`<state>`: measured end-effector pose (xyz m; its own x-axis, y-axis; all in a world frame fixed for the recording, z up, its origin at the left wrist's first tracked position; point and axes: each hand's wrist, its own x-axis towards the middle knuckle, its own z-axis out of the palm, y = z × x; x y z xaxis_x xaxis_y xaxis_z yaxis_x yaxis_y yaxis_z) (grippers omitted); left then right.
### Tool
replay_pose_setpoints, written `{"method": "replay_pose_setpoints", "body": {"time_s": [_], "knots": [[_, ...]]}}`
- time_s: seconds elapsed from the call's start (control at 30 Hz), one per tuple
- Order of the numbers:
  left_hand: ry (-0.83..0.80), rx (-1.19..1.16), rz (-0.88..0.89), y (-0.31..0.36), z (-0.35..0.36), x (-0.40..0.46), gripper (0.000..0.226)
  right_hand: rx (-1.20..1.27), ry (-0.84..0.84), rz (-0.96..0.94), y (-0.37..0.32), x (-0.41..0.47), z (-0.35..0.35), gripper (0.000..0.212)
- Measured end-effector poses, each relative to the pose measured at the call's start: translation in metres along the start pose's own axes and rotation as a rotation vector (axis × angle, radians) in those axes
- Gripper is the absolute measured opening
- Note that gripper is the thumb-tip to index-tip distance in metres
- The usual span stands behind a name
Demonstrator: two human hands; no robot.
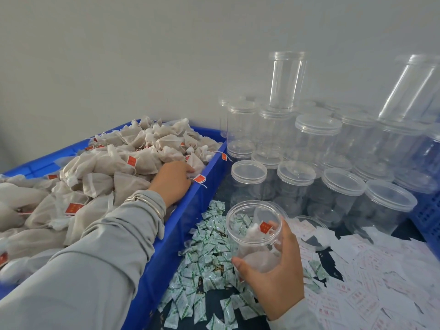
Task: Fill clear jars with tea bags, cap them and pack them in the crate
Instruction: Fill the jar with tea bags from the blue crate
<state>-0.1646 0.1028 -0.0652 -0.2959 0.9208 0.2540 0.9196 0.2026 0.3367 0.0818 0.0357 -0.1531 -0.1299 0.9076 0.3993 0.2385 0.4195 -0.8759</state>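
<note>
Filling is under way: the right hand (273, 270) grips an open jar (254, 231) at 5 o'clock, a few bags inside, while the left hand (172, 181) closes loosely on tea bags (133, 163) at 9 o'clock, next to carry rightward.

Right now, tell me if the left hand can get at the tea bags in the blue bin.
Probably yes: the left hand is already inside the blue bin, resting on the uncovered tea bags.
</note>
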Motion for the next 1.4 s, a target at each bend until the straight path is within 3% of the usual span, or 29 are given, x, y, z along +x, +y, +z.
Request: {"method": "replay_pose_setpoints", "body": {"time_s": [0.13, 0.23, 0.33, 0.43, 0.6, 0.7, 0.77, 0.87, 1.0, 1.23, 1.4], "knots": [[0.077, -0.023, -0.016, 0.0, -0.001, 0.0, 0.023, -0.008, -0.002, 0.0, -0.001, 0.0, 0.0, 0.099], [0.065, -0.071, -0.047, 0.002, -0.004, -0.001, 0.028, 0.005, -0.006, -0.01, 0.001, 0.0, 0.001, 0.1], [0.004, 0.015, -0.022, 0.007, -0.008, -0.001, 0.014, 0.031, -0.015, -0.01, 0.005, -0.001, 0.0, 0.105], [0.066, 0.045, 0.006, 0.014, -0.018, -0.002, 0.016, 0.036, -0.014, -0.013, 0.006, -0.001, 0.0, 0.106], [0.222, -0.508, -0.079, 0.042, -0.04, -0.012, 0.016, 0.064, 0.004, 0.018, 0.002, 0.0, 0.001, 0.099], [0.04, -1.049, -0.054, 0.065, -0.047, -0.024, 0.016, 0.039, 0.01, 0.003, 0.002, 0.0, 0.001, 0.1], [-0.169, -1.204, 0.05, 0.075, -0.047, -0.035, 0.017, 0.022, 0.007, -0.003, 0.002, 0.0, 0.001, 0.101], [-0.386, -0.982, 0.216, 0.08, -0.042, -0.047, 0.029, 0.042, 0.007, 0.019, 0.005, 0.0, 0.001, 0.103], [-0.412, -0.639, 0.32, 0.084, -0.038, -0.053, 0.061, 0.056, 0.008, 0.038, 0.007, 0.001, 0.001, 0.107], [-0.433, -0.552, 0.365, 0.087, -0.03, -0.057, 0.051, 0.058, 0.032, 0.016, 0.003, 0.001, 0.002, 0.102], [-0.284, -0.586, 0.345, 0.083, -0.028, -0.052, 0.047, 0.205, -0.068, -0.01, 0.006, 0.001, 0.004, 0.103]]}}
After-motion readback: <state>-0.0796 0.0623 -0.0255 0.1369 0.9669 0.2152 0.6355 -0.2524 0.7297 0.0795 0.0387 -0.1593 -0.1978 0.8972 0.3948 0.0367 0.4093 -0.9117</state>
